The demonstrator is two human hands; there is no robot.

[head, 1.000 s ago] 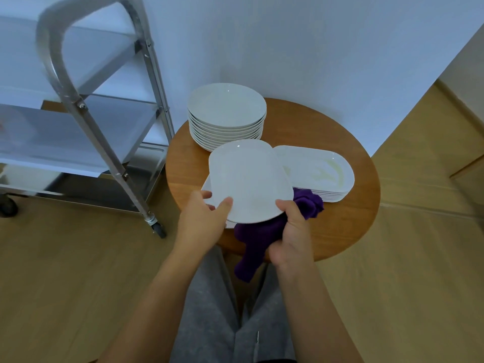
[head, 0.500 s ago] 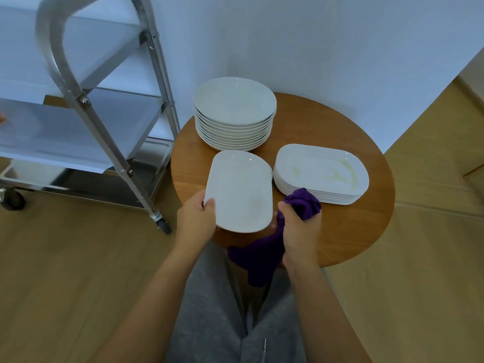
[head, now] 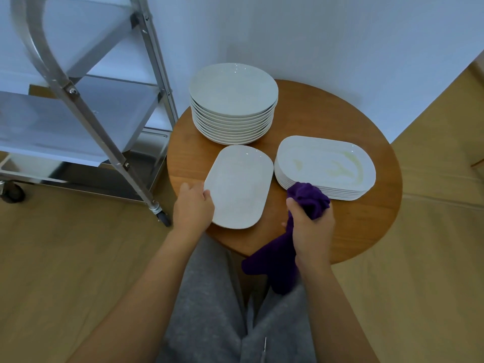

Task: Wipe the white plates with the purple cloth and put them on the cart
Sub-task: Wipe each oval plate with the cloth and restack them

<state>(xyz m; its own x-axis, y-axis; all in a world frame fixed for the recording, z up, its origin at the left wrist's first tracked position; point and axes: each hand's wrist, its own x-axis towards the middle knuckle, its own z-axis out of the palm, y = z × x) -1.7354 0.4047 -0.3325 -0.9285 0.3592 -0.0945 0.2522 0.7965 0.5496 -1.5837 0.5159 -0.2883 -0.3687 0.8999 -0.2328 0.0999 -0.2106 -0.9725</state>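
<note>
Head view: your left hand pinches the near-left rim of the oblong plate, which looks flat on the round worktop; your right hand is fisted round the purple cloth, just right of the plate, its tail hanging off the edge. Risks: the plate's near end sits close to the worktop edge, so a hard wipe could shove it off. The stained oblong stack and round stack stand near, so a wide sweep may knock them. Cart stands left.
</note>
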